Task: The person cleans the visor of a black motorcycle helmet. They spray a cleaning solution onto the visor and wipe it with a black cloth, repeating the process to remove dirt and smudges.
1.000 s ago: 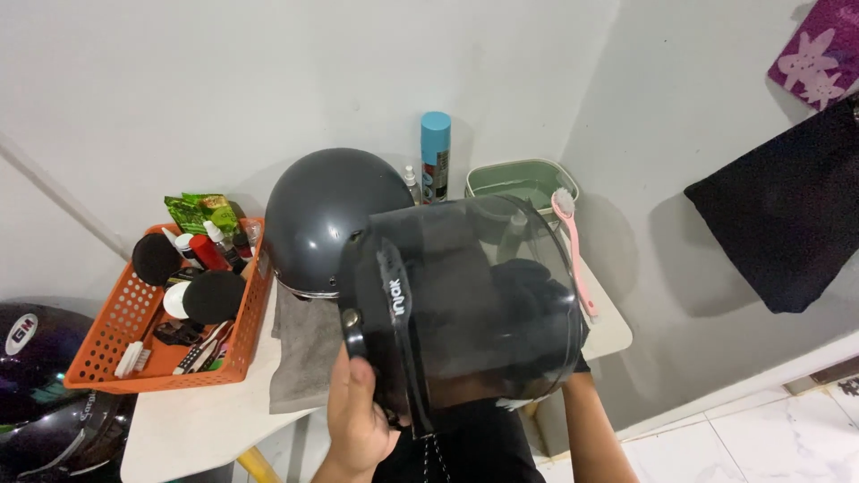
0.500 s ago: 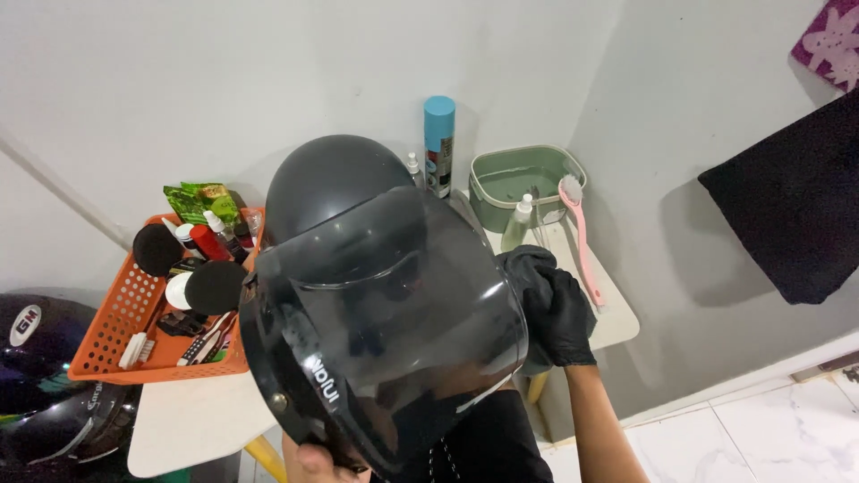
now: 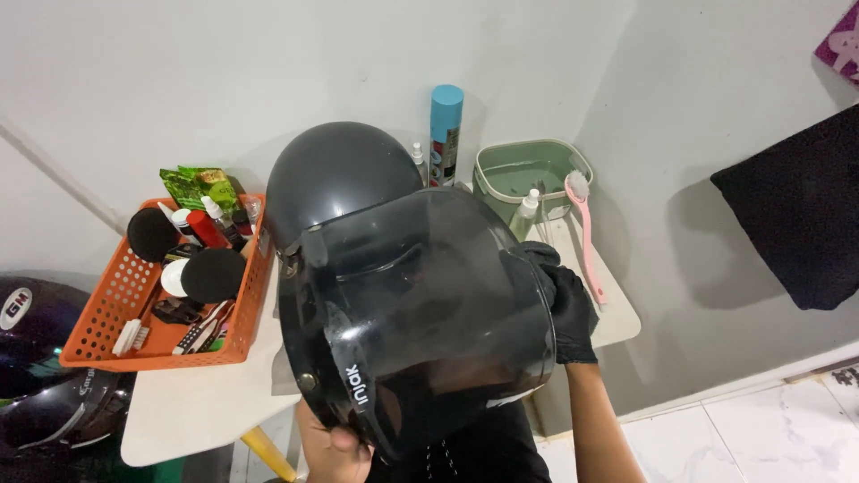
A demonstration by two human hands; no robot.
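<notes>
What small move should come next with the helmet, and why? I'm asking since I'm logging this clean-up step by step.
Probably wipe the visor: the gloved right hand already lies against its right edge, while the bare left hand grips the helmet at its lower rim and holds it up with the visor facing the camera. Faint smudges show on the dark visor, though I can't tell if a cloth is in the glove.

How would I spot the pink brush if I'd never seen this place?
Find the small white table against the wall. At its right end sits a green tub; the pink brush leans on its rim, white bristles up. It is the only long-handled pink thing there.
</notes>
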